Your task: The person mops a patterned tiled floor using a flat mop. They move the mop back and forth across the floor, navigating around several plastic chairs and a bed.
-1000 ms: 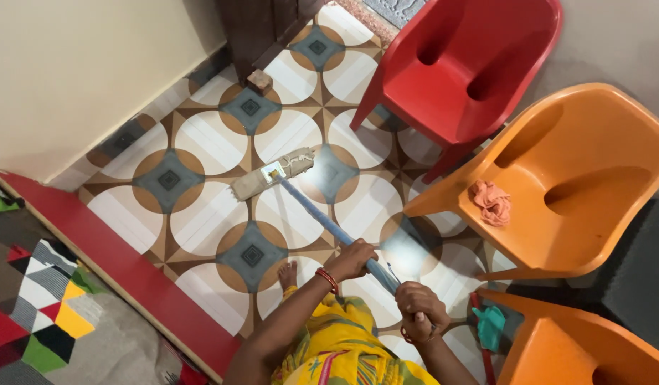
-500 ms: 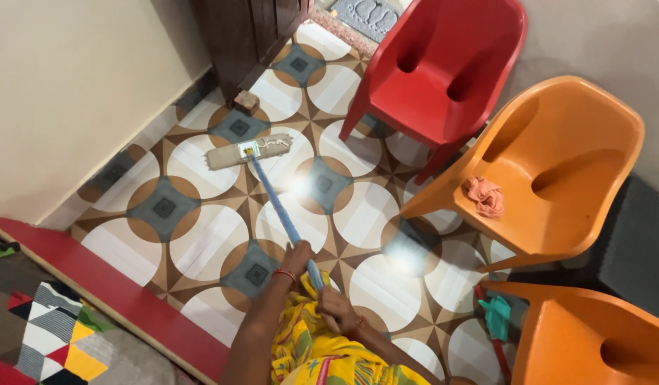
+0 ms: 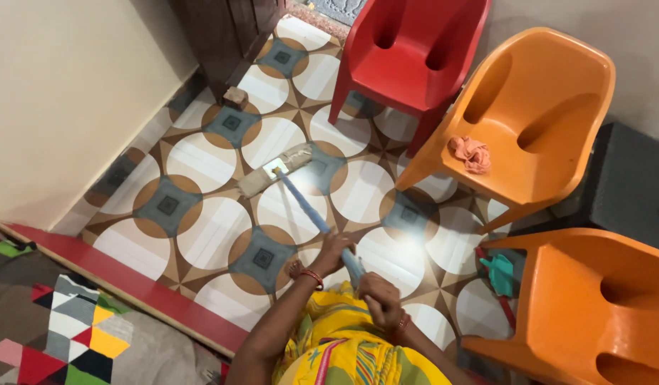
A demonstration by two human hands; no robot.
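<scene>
Both forearms reach forward and down from the yellow patterned garment (image 3: 351, 356), the left one stretched further along the pole. The left hand (image 3: 332, 251), with red bangles at the wrist, is wrapped around the blue mop handle (image 3: 311, 210) partway down. The right hand (image 3: 379, 298) is clenched around the same handle at its upper end, close to the body. The handle is a slim, straight pole slanting away to a flat, beige cloth mop head (image 3: 272, 170), which lies on the glossy tiled floor (image 3: 201, 235) with its circle pattern. Near the mop head stand a red plastic chair (image 3: 408, 53) and an orange plastic chair (image 3: 536, 121), the latter with a crumpled orange rag (image 3: 470, 153) on its seat.
</scene>
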